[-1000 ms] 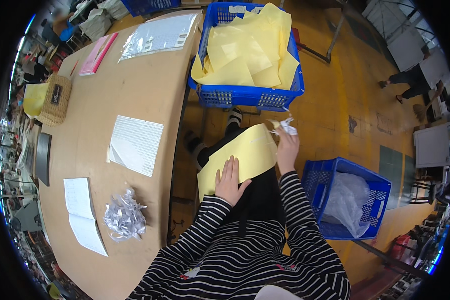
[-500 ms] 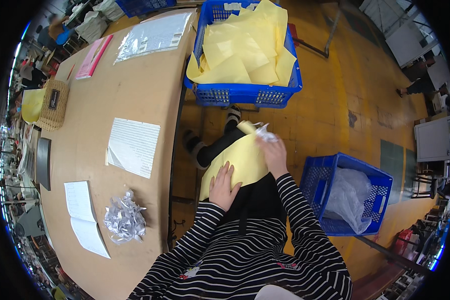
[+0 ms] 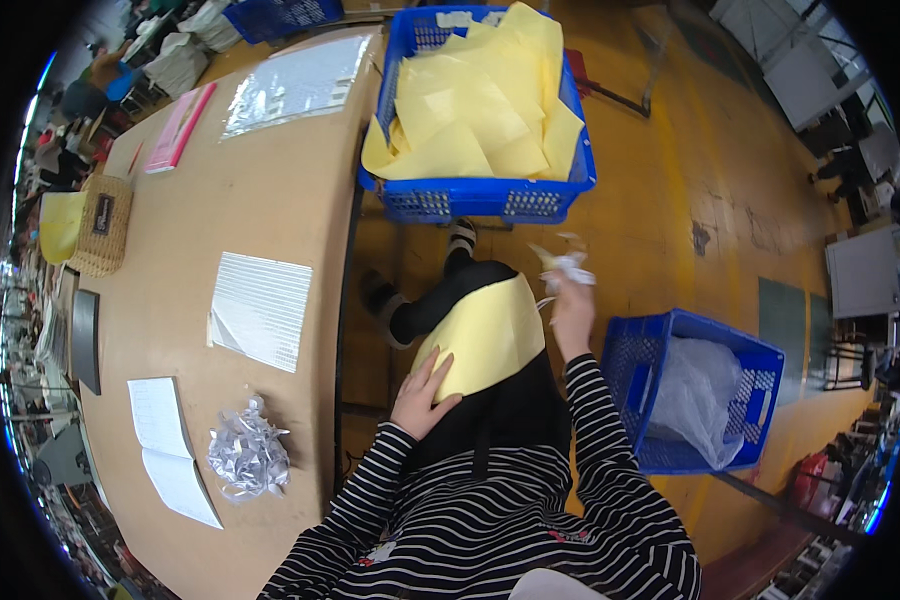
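A yellow sheet (image 3: 492,335) lies across my lap, over my dark trousers. My left hand (image 3: 424,398) rests on its near left edge, fingers stretched out and thumb apart. To the right of the sheet, my right hand (image 3: 573,315) is raised and closed around crumpled white-silver strips (image 3: 568,270). A pale yellowish piece sticks up beside them, blurred by motion. On the table to my left sits a pile of similar silver strips (image 3: 249,450). Ahead of me a blue crate (image 3: 470,198) is heaped with yellow sheets (image 3: 480,100).
The brown table (image 3: 170,320) holds an open notebook (image 3: 173,450), a white gridded sheet (image 3: 260,310), a plastic-covered paper (image 3: 298,88), a pink booklet (image 3: 180,128) and a wicker basket (image 3: 102,225). At my right stands another blue crate (image 3: 630,400) with a clear plastic bag (image 3: 700,390).
My right hand has moved right, off the yellow sheet, with the silver strips in it. My left hand has slid left and slightly nearer, to the sheet's edge.
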`<state>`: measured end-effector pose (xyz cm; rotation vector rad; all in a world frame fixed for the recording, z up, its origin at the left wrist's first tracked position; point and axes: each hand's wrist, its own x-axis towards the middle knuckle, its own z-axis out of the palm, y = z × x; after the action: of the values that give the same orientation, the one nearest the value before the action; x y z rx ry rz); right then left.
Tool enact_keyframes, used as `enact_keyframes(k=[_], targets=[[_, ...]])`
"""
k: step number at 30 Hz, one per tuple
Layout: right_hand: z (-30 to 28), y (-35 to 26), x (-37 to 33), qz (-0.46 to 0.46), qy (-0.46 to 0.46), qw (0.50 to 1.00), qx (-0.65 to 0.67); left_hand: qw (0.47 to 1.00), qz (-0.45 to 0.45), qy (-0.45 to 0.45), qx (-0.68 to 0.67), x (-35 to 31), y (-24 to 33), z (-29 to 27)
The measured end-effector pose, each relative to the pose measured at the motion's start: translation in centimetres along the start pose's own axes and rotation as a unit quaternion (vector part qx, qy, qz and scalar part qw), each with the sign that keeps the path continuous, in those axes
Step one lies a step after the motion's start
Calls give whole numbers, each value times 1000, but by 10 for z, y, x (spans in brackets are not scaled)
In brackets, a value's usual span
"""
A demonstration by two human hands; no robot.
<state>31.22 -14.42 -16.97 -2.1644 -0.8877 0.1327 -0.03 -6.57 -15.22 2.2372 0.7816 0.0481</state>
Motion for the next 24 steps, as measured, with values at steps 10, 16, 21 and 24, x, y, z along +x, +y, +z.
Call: enact_keyframes(k=[10, 16, 21, 24], targets=[[-89, 10, -33, 51, 134, 988, 53, 922, 90, 369, -71, 70, 94, -99], [-100, 15, -91, -41, 175, 983, 37, 821, 249, 513, 23, 225, 131, -198], [-99, 12, -96, 19, 172, 984, 48, 943, 108, 273, 158, 348, 108, -205], [-93, -12, -78, 1, 192, 979, 74, 981, 94, 155, 74, 335, 98, -154]])
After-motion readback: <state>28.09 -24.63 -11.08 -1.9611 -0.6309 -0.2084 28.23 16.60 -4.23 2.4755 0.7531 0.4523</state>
